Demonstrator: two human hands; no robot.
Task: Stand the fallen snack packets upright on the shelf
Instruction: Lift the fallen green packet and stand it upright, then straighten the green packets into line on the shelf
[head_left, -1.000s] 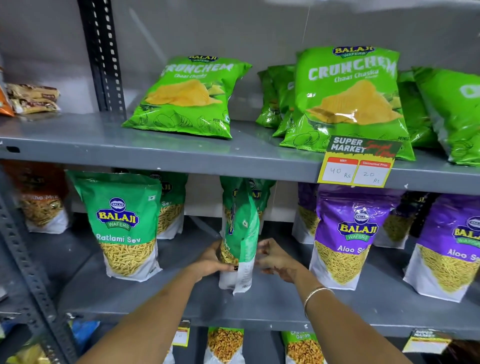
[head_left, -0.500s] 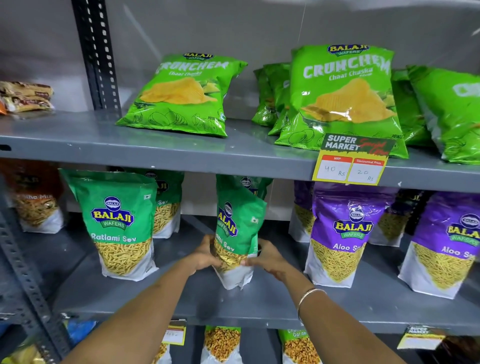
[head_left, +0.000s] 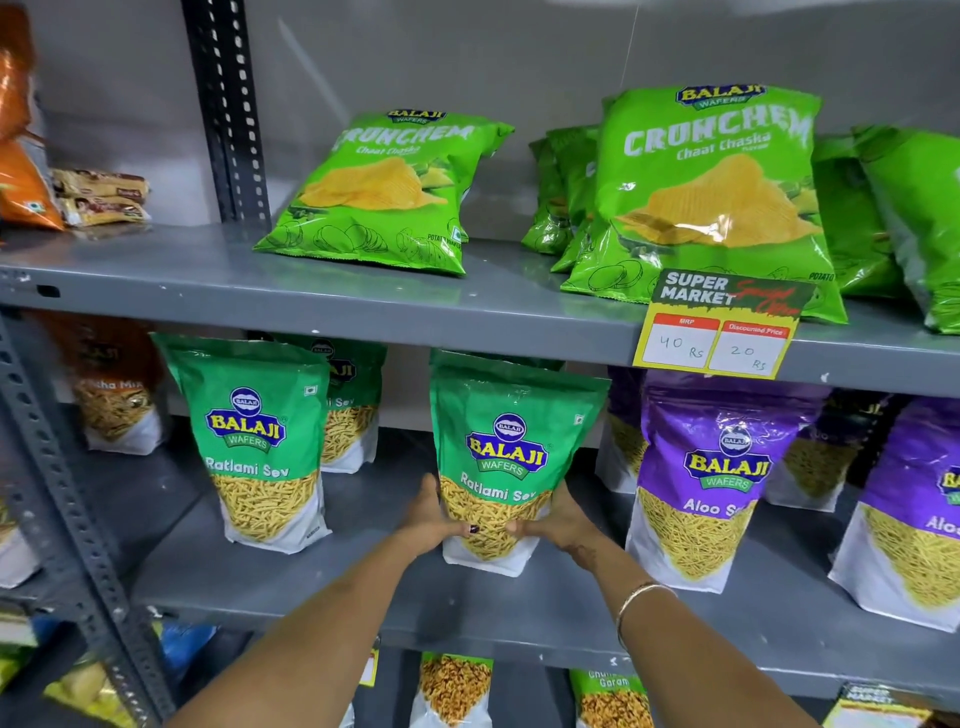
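Observation:
A green Ratlami Sev packet (head_left: 506, 447) stands upright on the middle grey shelf (head_left: 311, 582), its front label facing me. My left hand (head_left: 431, 519) grips its lower left side and my right hand (head_left: 558, 522) grips its lower right side, thumbs on the front. Another green Ratlami Sev packet (head_left: 260, 447) stands upright to the left. On the upper shelf (head_left: 363, 306) a green Crunchem chips packet (head_left: 387, 192) lies tilted back, nearly flat.
Purple Aloo Sev packets (head_left: 711, 483) stand close to the right of my hands. More Crunchem packets (head_left: 711, 192) lean on the upper shelf above a yellow price tag (head_left: 719, 332). A slotted metal upright (head_left: 62, 499) borders the left. Further packets sit on the shelf below.
The green packet between my hands has turned from edge-on to face front and now stands upright on the shelf. Both hands stay on its lower sides.

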